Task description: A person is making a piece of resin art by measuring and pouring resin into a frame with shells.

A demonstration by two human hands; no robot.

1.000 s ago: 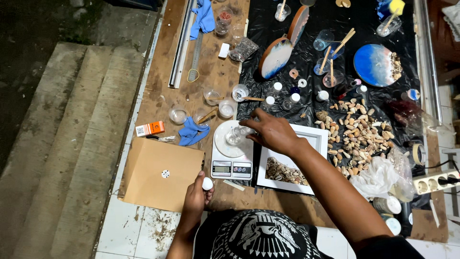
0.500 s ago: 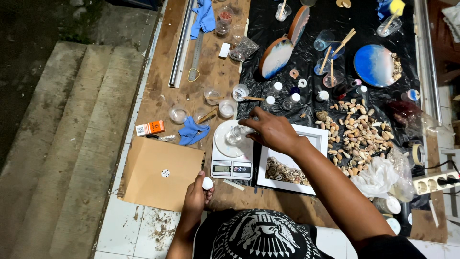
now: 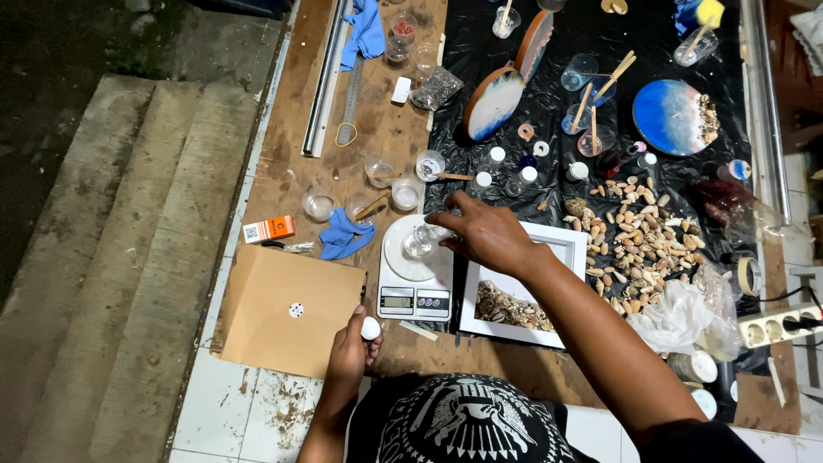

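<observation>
1. Against the view of a moment ago, we find almost no change: our right hand remains over the kitchen scale, and our left hand remains low at the near edge of the table. We judge the work to be in a steady holding phase at the scale, with nothing newly set down or lifted.

2. Right hand: the arm reaches forward and across from the lower right, wrist bent down. The fingers are curled loosely about the rim of a small clear cup, which stands on the round white platform of the scale, directly under the fingertips. We cannot tell whether the grip is firm or merely steadying.

3. Left hand: drawn in close to the body, forearm upright in view. Its fingers are closed around a small white bottle, whose rounded top shows above the thumb.

4. Surroundings relative to the fingers: a white tray of shells lies just beside the right wrist; a brown cardboard box sits just left of the left hand; a blue cloth lies near the scale, beyond the left fingers; loose shells are spread on black sheeting well right of the right hand.
</observation>
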